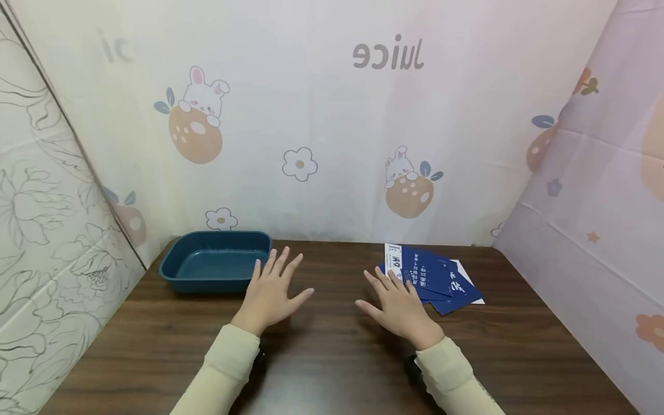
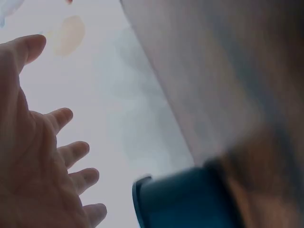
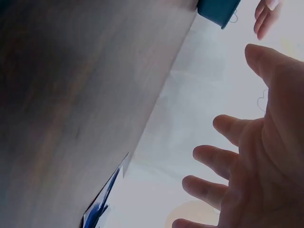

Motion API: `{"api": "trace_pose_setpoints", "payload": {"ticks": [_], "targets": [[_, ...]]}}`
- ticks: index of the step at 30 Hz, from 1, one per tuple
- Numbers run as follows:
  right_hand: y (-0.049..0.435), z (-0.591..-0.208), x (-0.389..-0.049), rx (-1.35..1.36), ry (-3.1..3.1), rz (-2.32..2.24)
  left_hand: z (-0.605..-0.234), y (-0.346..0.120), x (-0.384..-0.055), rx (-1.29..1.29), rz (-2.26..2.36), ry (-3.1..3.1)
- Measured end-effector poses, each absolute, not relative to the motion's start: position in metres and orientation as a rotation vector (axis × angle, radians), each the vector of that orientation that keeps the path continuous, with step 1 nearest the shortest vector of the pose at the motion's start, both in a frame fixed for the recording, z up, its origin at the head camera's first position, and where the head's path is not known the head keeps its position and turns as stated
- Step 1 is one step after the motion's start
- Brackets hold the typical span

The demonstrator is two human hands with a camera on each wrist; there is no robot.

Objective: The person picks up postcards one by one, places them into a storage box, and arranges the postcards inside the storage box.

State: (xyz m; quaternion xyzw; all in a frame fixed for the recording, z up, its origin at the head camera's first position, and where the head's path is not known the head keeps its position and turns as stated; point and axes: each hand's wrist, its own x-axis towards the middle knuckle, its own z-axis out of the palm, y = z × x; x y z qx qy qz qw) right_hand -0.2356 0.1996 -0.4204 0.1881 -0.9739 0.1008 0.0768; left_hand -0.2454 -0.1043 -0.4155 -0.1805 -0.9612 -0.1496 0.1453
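My left hand [image 1: 271, 295] hovers above the table with its fingers spread, just right of a dark teal plastic basin [image 1: 212, 285] at the back left. Its palm and fingertips show in the left wrist view, holding nothing, with the basin [image 2: 190, 202] below. Over the right side, my right hand [image 1: 399, 308] is likewise spread and without anything in it. Just beyond and to the right of it lies a loose, overlapping pile of blue and white printed cards or leaflets [image 1: 433, 274]. In the right wrist view the pile [image 3: 99, 204] appears edge-on, apart from the fingers.
Both hands are over a dark brown wooden table [image 1: 332, 346]. Behind it hangs a pale curtain [image 1: 332, 115] printed with rabbits and fruit, reaching the back edge. Patterned cloth also hangs along the left [image 1: 46, 230] and right [image 1: 586, 230] sides.
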Motion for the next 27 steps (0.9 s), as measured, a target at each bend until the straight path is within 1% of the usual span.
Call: {"api": "trace_pose_setpoints", "payload": {"ticks": [7,16,27], "targets": [[0.198,-0.422,-0.235,0.598,-2.921,0.296,-0.406,-0.131,-0.252,-0.404,-0.467,-2.806],[0.194,-0.421,-0.235,0.646,-2.859,0.339,-0.390,-0.158,-0.265,-0.358,-0.457,-2.822],[0.179,-0.425,-0.237,0.745,-2.872,0.426,-0.376,-0.218,-0.276,-0.275,-0.430,-2.867]]}}
